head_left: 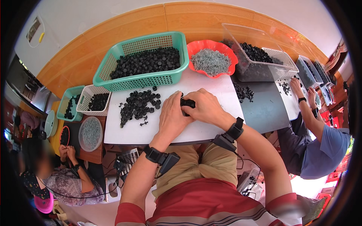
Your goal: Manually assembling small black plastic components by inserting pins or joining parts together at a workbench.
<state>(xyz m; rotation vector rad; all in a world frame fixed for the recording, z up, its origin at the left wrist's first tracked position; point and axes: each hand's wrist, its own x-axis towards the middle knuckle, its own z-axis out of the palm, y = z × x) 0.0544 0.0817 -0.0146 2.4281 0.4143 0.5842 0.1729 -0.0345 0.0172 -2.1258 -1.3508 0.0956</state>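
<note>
My left hand (172, 116) and my right hand (206, 107) meet over the white tabletop (151, 133). Both are closed around a dark, rounded black plastic part (187, 103); fingers cover much of it, so I cannot tell whether it is one piece or several. To the left of my left hand lies a loose pile of round black plastic caps (139, 103), with a few small black cross-shaped pieces (143, 123) at its near edge.
Behind the pile stands a green basket (139, 83) of black caps. A red scalloped bowl (233, 60) holds grey metal pins or screws. A clear bin (260, 71) of black parts is at right. Co-workers sit left (75, 184) and right (324, 150).
</note>
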